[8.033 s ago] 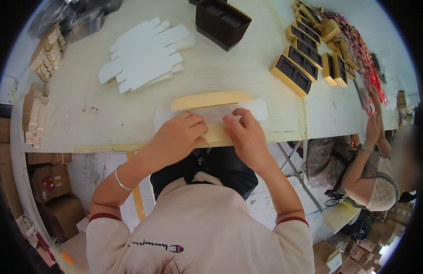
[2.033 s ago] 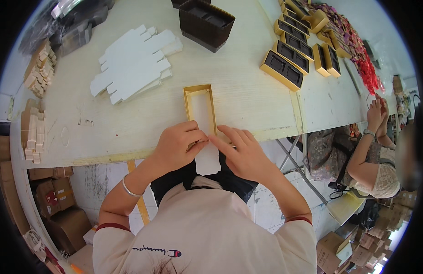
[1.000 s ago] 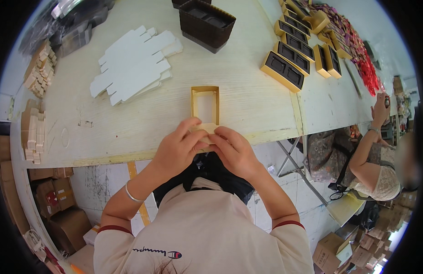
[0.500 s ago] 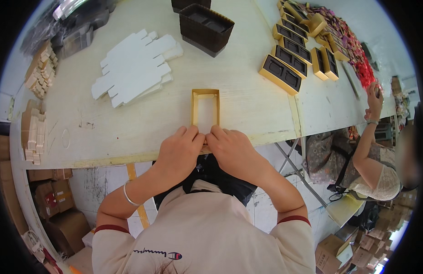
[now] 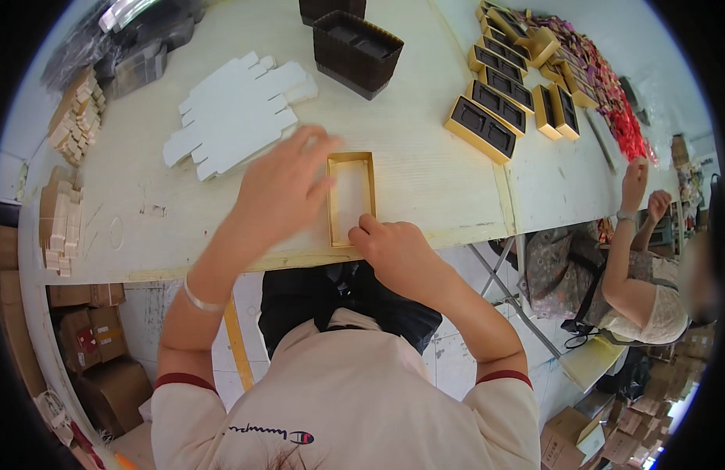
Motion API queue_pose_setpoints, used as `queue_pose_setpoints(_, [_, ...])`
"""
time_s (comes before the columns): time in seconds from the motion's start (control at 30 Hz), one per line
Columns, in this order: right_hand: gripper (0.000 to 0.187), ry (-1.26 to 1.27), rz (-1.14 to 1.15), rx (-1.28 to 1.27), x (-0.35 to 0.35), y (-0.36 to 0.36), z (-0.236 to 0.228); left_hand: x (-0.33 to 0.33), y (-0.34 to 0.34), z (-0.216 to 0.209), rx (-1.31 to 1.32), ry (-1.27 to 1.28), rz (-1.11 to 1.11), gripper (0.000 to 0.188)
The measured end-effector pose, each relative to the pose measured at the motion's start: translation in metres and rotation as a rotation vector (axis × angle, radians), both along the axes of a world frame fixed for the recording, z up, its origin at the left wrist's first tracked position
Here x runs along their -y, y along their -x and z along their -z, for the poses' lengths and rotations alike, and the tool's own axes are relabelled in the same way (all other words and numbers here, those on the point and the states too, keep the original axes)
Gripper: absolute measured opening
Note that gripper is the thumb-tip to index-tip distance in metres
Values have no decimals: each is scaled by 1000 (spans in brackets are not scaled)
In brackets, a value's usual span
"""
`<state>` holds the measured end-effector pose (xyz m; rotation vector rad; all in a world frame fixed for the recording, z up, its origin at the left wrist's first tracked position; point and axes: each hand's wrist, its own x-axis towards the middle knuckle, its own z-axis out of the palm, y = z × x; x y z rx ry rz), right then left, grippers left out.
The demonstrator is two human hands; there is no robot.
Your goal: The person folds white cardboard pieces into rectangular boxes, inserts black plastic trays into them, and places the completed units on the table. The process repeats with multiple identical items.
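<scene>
A gold cardboard box frame [image 5: 369, 182] with a pale inside lies near the table's front edge, in front of me. My right hand [image 5: 398, 249] grips its near right corner, fingers curled over the wall. My left hand [image 5: 283, 192] is raised just left of the box, empty, with its fingers spread and slightly blurred. Beyond that hand lies a stack of flat white die-cut box blanks [image 5: 229, 117]. A nested stack of dark brown plastic trays [image 5: 356, 59] stands past the box.
Gold boxes with black inserts [image 5: 481, 128] stand in rows at the right. Folded card pieces [image 5: 61, 223] line the left edge of the table [image 5: 433, 180]. A co-worker's hand [image 5: 634, 184] is at the far right, near red and purple packaging [image 5: 625, 125].
My left hand has let go of the near end of the box and moved up and left toward the white blanks. My right hand stays at the box's near right corner.
</scene>
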<state>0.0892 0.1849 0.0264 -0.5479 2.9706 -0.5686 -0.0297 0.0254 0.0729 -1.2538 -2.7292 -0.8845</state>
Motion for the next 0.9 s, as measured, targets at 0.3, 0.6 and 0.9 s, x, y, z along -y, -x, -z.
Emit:
queue_pose_setpoints(0.3, [21,23,-17,-34,-1,3,0,-46,50,23,37,565,155,9])
queue_pose_setpoints(0.6, [21,-24,-3,-41,-9,5,-3,-47,62,16,273,841,84,7])
queue_pose_setpoints(0.9, [39,374,-64,-467,-62,63,-33,39,18,0,113,326,132,88])
